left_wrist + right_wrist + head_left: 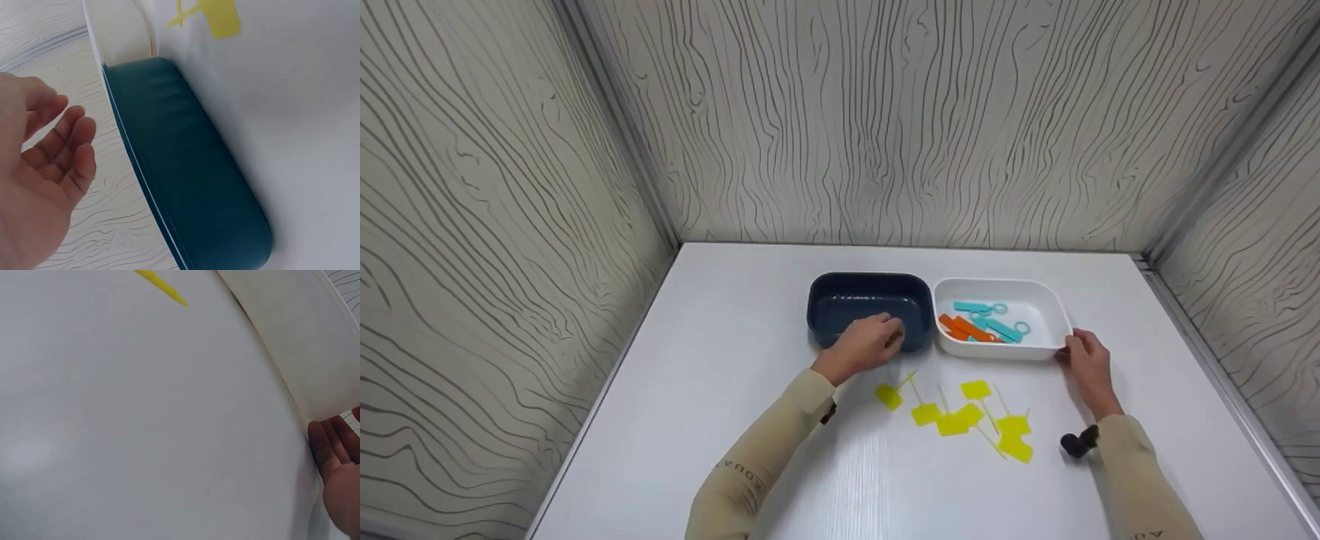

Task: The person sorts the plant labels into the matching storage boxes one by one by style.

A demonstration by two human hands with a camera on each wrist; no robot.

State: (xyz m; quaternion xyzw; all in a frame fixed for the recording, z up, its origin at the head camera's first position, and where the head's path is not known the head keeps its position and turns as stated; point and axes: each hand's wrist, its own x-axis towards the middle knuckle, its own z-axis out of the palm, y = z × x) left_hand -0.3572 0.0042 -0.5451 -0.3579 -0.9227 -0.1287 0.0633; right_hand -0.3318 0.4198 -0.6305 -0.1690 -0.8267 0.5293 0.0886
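Worktop carries a white box, its corner held by the right hand, apparently for steadiness, a dark blue box under the loosely curled, empty left hand, and yellow tags between the hands, wrist-side, presumably spread for easy reach.

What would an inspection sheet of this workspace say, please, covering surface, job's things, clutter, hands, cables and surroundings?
Surface: white table.
Job's things: yellow tags loose in front of two boxes; the white box holds orange tags and turquoise tags, beside the dark blue box.
Clutter: nothing seen.
Hands: left hand over the dark blue box, fingers loosely curled, no object seen in them; right hand touches the white box's near right corner.
Cables: nothing seen.
Surroundings: wood-patterned walls.
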